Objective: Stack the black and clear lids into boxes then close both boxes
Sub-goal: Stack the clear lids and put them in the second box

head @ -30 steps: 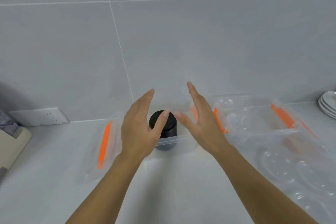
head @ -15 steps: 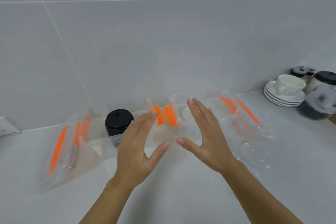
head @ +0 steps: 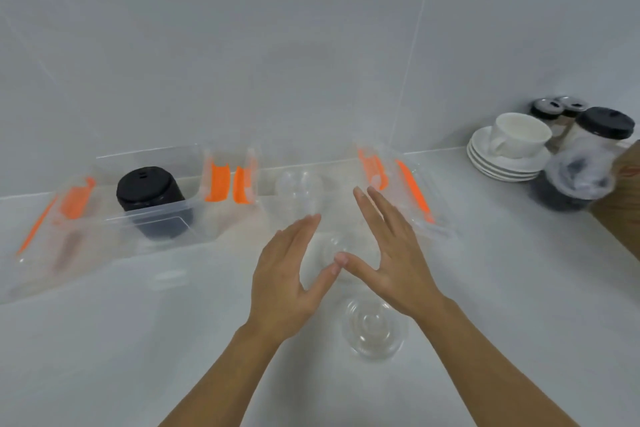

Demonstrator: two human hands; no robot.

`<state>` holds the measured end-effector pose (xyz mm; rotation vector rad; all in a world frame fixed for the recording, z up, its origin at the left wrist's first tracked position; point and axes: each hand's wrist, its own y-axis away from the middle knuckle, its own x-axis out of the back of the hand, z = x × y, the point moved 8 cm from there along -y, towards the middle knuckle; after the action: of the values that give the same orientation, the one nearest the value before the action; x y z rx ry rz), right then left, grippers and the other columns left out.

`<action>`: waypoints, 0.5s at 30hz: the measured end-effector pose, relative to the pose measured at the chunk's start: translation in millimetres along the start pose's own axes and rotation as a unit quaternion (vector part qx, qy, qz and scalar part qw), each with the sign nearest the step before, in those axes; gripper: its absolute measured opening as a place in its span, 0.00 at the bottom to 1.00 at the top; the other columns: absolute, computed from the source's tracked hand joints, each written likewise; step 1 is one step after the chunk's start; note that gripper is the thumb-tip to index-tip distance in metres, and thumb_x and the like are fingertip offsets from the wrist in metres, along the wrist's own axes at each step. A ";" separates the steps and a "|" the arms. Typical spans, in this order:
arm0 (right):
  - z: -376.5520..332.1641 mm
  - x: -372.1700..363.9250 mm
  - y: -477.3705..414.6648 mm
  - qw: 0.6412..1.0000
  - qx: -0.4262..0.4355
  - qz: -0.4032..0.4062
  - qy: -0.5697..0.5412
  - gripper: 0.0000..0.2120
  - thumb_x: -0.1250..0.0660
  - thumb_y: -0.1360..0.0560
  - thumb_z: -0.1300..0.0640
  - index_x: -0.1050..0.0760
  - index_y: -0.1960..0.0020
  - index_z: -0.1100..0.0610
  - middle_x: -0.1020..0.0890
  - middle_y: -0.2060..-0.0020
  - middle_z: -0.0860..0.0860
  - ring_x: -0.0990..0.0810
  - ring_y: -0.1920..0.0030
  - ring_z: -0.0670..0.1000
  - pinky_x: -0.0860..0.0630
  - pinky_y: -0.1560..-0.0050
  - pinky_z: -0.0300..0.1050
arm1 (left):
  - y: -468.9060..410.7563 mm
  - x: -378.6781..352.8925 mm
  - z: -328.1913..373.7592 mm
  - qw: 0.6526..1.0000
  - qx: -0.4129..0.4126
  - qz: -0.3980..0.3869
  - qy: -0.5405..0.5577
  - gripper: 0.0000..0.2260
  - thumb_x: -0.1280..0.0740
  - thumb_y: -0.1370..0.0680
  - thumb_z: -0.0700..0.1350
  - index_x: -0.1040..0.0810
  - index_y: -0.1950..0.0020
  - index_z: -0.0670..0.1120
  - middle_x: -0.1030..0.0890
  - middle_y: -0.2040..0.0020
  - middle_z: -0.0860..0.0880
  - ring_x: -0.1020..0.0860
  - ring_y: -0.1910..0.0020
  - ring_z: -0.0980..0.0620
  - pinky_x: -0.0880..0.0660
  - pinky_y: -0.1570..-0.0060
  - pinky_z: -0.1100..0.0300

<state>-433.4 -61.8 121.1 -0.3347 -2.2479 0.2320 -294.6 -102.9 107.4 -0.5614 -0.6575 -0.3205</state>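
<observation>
Black lids are sitting in a stack inside the left box, which is standing open by the wall with its orange clips splayed to the sides. Clear lids are resting in the right box, just beside it and also open, though they are too blurred for us to count. We are holding our left hand and right hand above the counter in front of that right box, both spread flat with fingers straight, thumb tips nearly meeting, neither gripping anything. Another clear lid is lying on the counter between our wrists. Off to the right, a white cup is sitting on stacked saucers beside dark-capped jars.
</observation>
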 end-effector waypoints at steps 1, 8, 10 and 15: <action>7.6 1.4 3.5 1.000 -0.007 -0.005 0.001 0.36 0.49 0.33 0.26 0.60 0.30 0.30 0.50 0.24 0.42 0.52 0.24 0.43 0.49 0.25 0.50 | 2.0 -6.3 3.0 1.000 0.004 -0.009 -0.005 0.29 0.48 0.26 0.69 0.38 0.29 0.57 0.35 0.31 0.63 0.37 0.32 0.64 0.36 0.30 0.51; 51.0 2.6 37.9 0.997 -0.076 -0.013 0.005 0.36 0.49 0.34 0.25 0.60 0.32 0.30 0.46 0.24 0.45 0.50 0.25 0.44 0.49 0.28 0.43 | 16.0 -35.5 0.5 0.996 0.044 -0.076 -0.035 0.32 0.45 0.28 0.66 0.35 0.28 0.53 0.31 0.29 0.57 0.34 0.30 0.57 0.38 0.29 0.55; 60.1 -1.9 49.7 0.994 -0.103 -0.026 0.001 0.38 0.48 0.34 0.27 0.58 0.28 0.35 0.44 0.25 0.44 0.48 0.25 0.44 0.48 0.28 0.44 | 21.8 -47.5 -6.6 0.991 0.051 -0.116 -0.038 0.32 0.44 0.28 0.67 0.36 0.28 0.53 0.30 0.30 0.55 0.33 0.31 0.54 0.36 0.30 0.52; 84.2 -16.7 78.1 0.981 -0.187 -0.044 0.015 0.41 0.50 0.36 0.28 0.40 0.29 0.49 0.34 0.30 0.45 0.37 0.31 0.47 0.45 0.34 0.39 | 44.9 -81.9 -15.7 0.968 0.075 -0.237 -0.044 0.47 0.42 0.36 0.75 0.45 0.24 0.52 0.35 0.27 0.54 0.36 0.29 0.53 0.41 0.28 0.52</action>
<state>-475.2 2.3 33.8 -0.4310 -2.2645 -0.2466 -328.4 -67.2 26.4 -0.2680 -0.8929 -0.6901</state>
